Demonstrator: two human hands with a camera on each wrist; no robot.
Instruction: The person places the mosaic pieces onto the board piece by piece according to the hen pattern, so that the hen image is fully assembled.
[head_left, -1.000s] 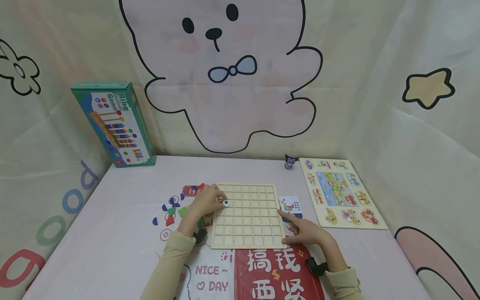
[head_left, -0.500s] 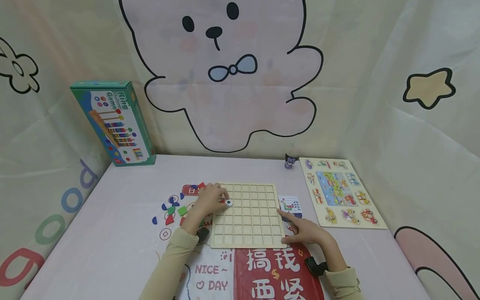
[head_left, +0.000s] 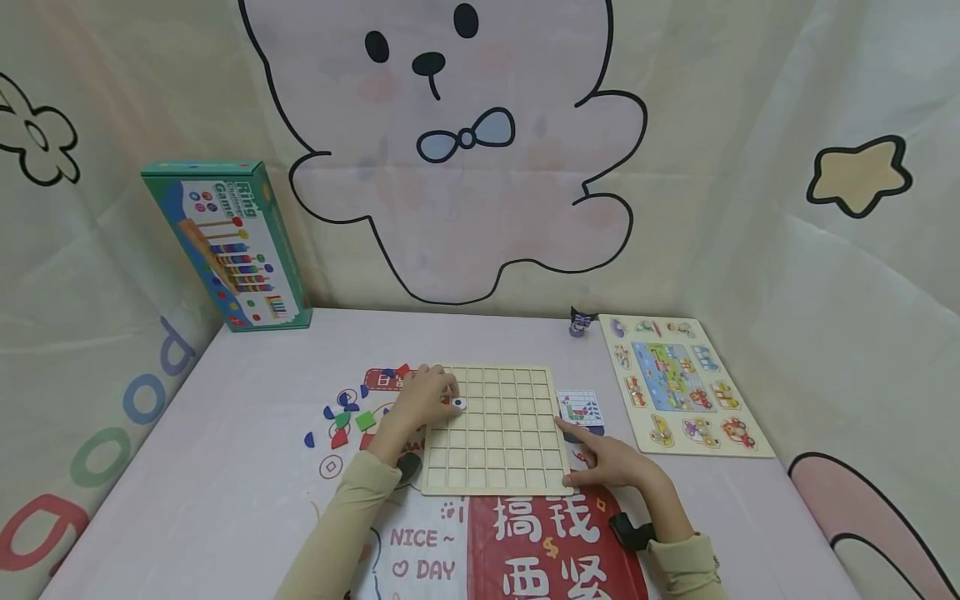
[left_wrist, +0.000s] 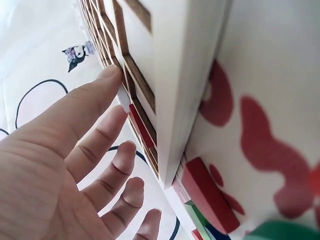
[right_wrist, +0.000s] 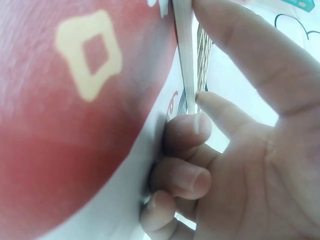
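A pale wooden grid board [head_left: 498,458] lies in front of the person. The left hand [head_left: 420,404] is over the board's upper left part and pinches a small white piece with a black dot [head_left: 459,404] between thumb and index fingertip. In the left wrist view, the white piece [left_wrist: 123,97] shows edge-on at the grid, and a red piece [left_wrist: 141,125] sits close by in the cells. The right hand [head_left: 611,462] touches the board's right edge with extended index finger and thumb; in the right wrist view, its other fingers are bent beside the edge.
Loose coloured pieces [head_left: 341,421] lie left of the board. A small pattern card [head_left: 581,408] is at its right, by a picture puzzle board [head_left: 675,417]. A dark figurine [head_left: 579,323] and a green box [head_left: 232,250] stand at the back. A printed red-and-white sheet [head_left: 450,542] lies in front.
The left hand has shifted slightly right and up over the board, the white piece moving with it. The right hand stays at the board's edge.
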